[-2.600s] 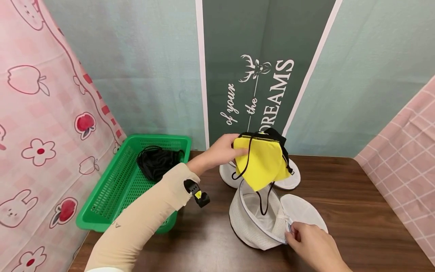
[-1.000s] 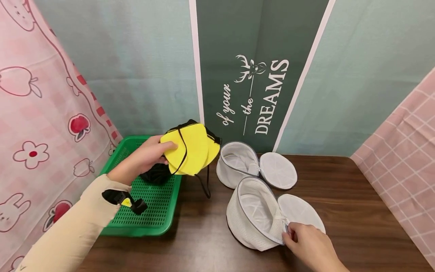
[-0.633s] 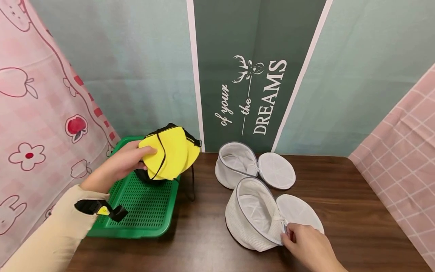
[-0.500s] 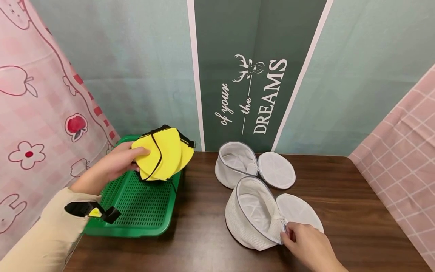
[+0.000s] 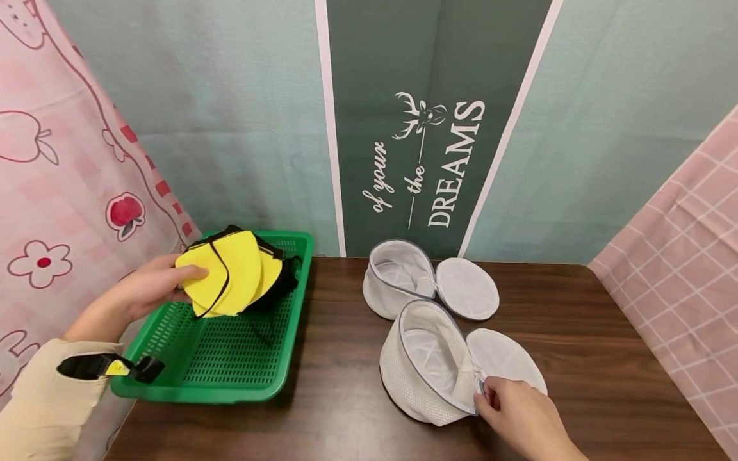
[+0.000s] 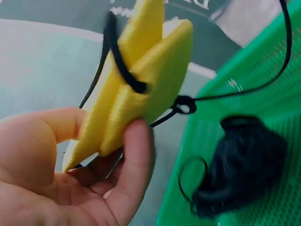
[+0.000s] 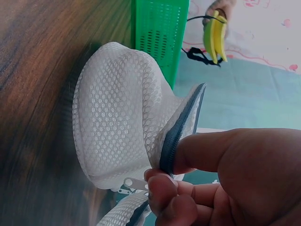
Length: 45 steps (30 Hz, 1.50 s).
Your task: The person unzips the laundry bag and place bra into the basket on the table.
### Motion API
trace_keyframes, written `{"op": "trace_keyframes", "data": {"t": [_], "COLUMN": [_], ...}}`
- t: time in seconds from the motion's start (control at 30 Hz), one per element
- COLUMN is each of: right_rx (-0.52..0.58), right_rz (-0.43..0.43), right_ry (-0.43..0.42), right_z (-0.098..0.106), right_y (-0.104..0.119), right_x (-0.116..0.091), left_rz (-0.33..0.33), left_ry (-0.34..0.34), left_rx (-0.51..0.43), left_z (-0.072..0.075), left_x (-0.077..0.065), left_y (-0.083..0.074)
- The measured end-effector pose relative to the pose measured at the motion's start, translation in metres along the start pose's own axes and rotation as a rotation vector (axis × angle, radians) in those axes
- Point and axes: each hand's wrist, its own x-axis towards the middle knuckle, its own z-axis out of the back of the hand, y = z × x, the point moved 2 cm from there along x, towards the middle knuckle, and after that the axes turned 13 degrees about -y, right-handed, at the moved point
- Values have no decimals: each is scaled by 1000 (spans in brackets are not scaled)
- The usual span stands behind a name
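Observation:
My left hand pinches a folded yellow padded bra with black straps over the green basket. In the left wrist view, thumb and fingers hold the lower end of the two stacked yellow cups, and black cords trail off them. A dark garment with a thin loop lies in the basket, partly covered by the bra in the head view. With thumb and curled fingers, my right hand grips the zippered rim of the front white mesh laundry bag, whose round lid is folded back.
Behind the front bag stands a second white mesh bag, its lid laid out to the right. Both are on a dark wooden table. Curtains hang at the back and both sides.
My left hand has carried the yellow bra leftward from above the front mesh bag to over the green basket, and lower. The right hand keeps its grip on the bag's rim.

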Motion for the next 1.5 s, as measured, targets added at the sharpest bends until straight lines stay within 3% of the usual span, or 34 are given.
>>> {"op": "trace_keyframes", "data": {"t": [0.13,0.3,0.57,0.87,1.07,1.5], "right_rx": [-2,1,2,-3,-1,5], "right_rz": [-12,-17,-8,-7,-1,-12], "right_ry": [25,36,17,9,-4,10], "right_z": [0,0,0,-1,-1,-3], "right_y": [1,2,2,2,2,1], "right_x": [1,2,1,1,0,-2], "left_rz": [25,41,115,208,201,253], "left_ry": [30,87,137,154,192,163], "left_rx": [69,75,70,107,99,181], "left_z": [7,13,7,0,-6,-17], "left_x": [-2,0,0,-3,-3,0], "left_y": [17,33,51,58,64,75]}}
